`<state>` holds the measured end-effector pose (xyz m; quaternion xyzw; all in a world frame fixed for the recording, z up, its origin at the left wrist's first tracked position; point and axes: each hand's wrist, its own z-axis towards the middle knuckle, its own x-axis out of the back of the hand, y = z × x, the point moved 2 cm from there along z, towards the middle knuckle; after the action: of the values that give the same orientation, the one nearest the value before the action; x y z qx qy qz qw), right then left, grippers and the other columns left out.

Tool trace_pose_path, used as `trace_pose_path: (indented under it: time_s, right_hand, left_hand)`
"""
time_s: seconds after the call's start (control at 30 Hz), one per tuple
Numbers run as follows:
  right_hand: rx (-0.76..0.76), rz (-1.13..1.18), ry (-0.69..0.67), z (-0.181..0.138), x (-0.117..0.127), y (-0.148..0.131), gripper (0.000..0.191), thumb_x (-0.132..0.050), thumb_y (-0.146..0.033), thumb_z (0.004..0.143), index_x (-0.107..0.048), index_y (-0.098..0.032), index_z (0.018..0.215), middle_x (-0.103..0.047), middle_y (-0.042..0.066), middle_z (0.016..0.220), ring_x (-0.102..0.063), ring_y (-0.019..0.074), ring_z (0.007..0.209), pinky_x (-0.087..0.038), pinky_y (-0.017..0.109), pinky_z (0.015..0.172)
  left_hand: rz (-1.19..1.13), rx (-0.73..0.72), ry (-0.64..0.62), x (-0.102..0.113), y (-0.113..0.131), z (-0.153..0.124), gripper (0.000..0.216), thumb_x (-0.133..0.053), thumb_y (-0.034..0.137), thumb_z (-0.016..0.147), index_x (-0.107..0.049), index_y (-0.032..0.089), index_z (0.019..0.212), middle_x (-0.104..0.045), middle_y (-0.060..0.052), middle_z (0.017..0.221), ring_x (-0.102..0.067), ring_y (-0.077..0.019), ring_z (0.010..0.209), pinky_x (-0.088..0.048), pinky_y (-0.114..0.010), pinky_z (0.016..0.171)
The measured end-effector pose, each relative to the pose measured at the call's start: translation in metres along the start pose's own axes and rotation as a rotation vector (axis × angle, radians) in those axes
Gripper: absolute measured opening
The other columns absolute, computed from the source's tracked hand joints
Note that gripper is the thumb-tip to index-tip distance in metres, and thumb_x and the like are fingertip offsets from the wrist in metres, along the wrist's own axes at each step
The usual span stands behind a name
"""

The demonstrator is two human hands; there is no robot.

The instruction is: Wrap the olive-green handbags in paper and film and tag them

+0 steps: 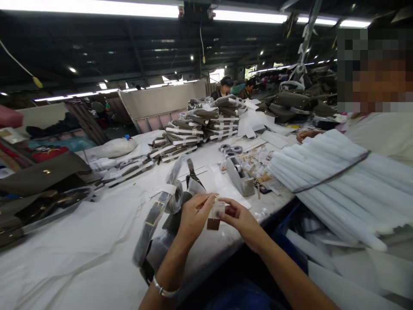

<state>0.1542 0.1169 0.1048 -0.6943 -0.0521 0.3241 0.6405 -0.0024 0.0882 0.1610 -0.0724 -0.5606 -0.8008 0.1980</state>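
My left hand (194,215) and my right hand (240,218) meet over the near edge of the white table (80,241). Together they pinch a small clear packet with a brown tag (215,214) inside it. Left of my left hand a grey strap with metal fittings wrapped in clear plastic (158,211) curls up from the table. A silver bracelet sits on my left wrist. A grey tape dispenser (239,175) stands just beyond my hands.
Bundles of grey straps banded in white (193,129) are stacked at the table's far side. A pile of white foam sheets (342,181) lies at right, next to a co-worker in white. Small tags (258,163) and tape rolls litter the middle. Dark bags (38,181) lie left.
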Motion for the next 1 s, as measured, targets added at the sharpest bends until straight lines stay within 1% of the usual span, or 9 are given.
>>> trace_pose_path:
  time_s: [0.07,0.17,0.3,0.43,0.53,0.67,0.83,0.9,1.0]
  right_hand:
    - [0.055,-0.128,0.085,0.001,0.008,0.003,0.051,-0.082,-0.047,0.074,-0.066,-0.019,0.113,-0.072,0.006,0.093,-0.067,0.0231,0.091,-0.051,0.037,0.088]
    - [0.223,-0.399,0.232,-0.001,0.021,-0.002,0.035,-0.074,-0.048,0.081,-0.070,-0.018,0.099,-0.072,0.007,0.095,-0.067,0.0244,0.091,-0.051,0.038,0.089]
    - [0.454,-0.696,0.410,-0.010,0.030,-0.021,0.022,-0.064,-0.042,0.090,-0.071,-0.022,0.096,-0.071,0.005,0.097,-0.066,0.0231,0.092,-0.050,0.036,0.089]
    - [0.656,-0.842,0.427,-0.019,0.026,-0.043,0.012,-0.061,-0.031,0.094,-0.070,-0.024,0.097,-0.070,0.003,0.097,-0.065,0.0198,0.092,-0.050,0.032,0.088]
    - [0.744,-0.917,0.427,-0.022,0.025,-0.054,0.013,-0.059,-0.024,0.096,-0.071,-0.025,0.099,-0.069,0.003,0.098,-0.065,0.0181,0.093,-0.051,0.029,0.087]
    - [0.817,-0.956,0.419,-0.026,0.028,-0.059,0.019,-0.058,-0.021,0.096,-0.074,-0.027,0.104,-0.069,0.003,0.100,-0.066,0.0167,0.092,-0.052,0.028,0.084]
    - [0.896,-0.953,0.422,-0.030,0.032,-0.059,0.021,-0.060,-0.022,0.095,-0.076,-0.032,0.104,-0.071,0.003,0.104,-0.067,0.0187,0.095,-0.055,0.032,0.087]
    - [0.892,-0.955,0.428,-0.032,0.032,-0.057,0.021,-0.060,-0.023,0.095,-0.076,-0.033,0.104,-0.073,0.002,0.104,-0.067,0.0213,0.099,-0.054,0.038,0.092]
    - [0.901,-0.943,0.429,-0.033,0.032,-0.050,0.023,-0.060,-0.022,0.095,-0.076,-0.035,0.106,-0.074,0.001,0.104,-0.066,0.0234,0.102,-0.051,0.044,0.099]
  left_hand:
    - [0.013,0.017,-0.008,0.000,-0.002,0.000,0.025,-0.058,0.036,0.093,-0.077,0.020,0.099,-0.073,-0.006,0.097,-0.066,-0.0202,0.090,-0.048,-0.029,0.081]
    - [0.037,0.033,-0.011,0.002,-0.007,0.001,0.025,-0.059,0.038,0.092,-0.076,0.021,0.096,-0.073,-0.005,0.094,-0.065,-0.0200,0.088,-0.046,-0.029,0.080]
    - [0.026,0.083,-0.042,0.002,-0.013,0.003,0.031,-0.054,0.042,0.093,-0.074,0.018,0.087,-0.069,-0.004,0.083,-0.062,-0.0193,0.082,-0.045,-0.029,0.076]
    - [-0.018,0.103,-0.129,-0.003,-0.010,0.003,0.037,-0.050,0.045,0.095,-0.069,0.018,0.077,-0.063,-0.002,0.068,-0.059,-0.0171,0.071,-0.044,-0.028,0.072]
    - [-0.061,0.128,-0.166,-0.008,-0.005,0.002,0.035,-0.053,0.045,0.094,-0.068,0.017,0.078,-0.059,-0.001,0.063,-0.057,-0.0157,0.067,-0.043,-0.028,0.070]
    - [-0.374,0.260,-0.182,-0.013,-0.001,0.000,0.032,-0.062,0.047,0.089,-0.068,0.016,0.084,-0.059,-0.001,0.074,-0.055,-0.0132,0.070,-0.047,-0.026,0.072]
    - [-0.669,0.389,-0.133,-0.013,0.003,0.000,0.034,-0.072,0.048,0.081,-0.069,0.014,0.085,-0.060,-0.001,0.075,-0.053,-0.0083,0.062,-0.047,-0.021,0.064]
    - [-0.761,0.402,-0.125,-0.011,0.005,0.000,0.030,-0.072,0.044,0.082,-0.068,0.014,0.085,-0.067,-0.005,0.085,-0.057,-0.0091,0.066,-0.049,-0.022,0.067]
    - [-0.870,0.399,-0.122,-0.008,0.009,-0.001,0.023,-0.071,0.038,0.083,-0.068,0.015,0.083,-0.070,-0.010,0.106,-0.065,-0.0141,0.082,-0.052,-0.027,0.079]
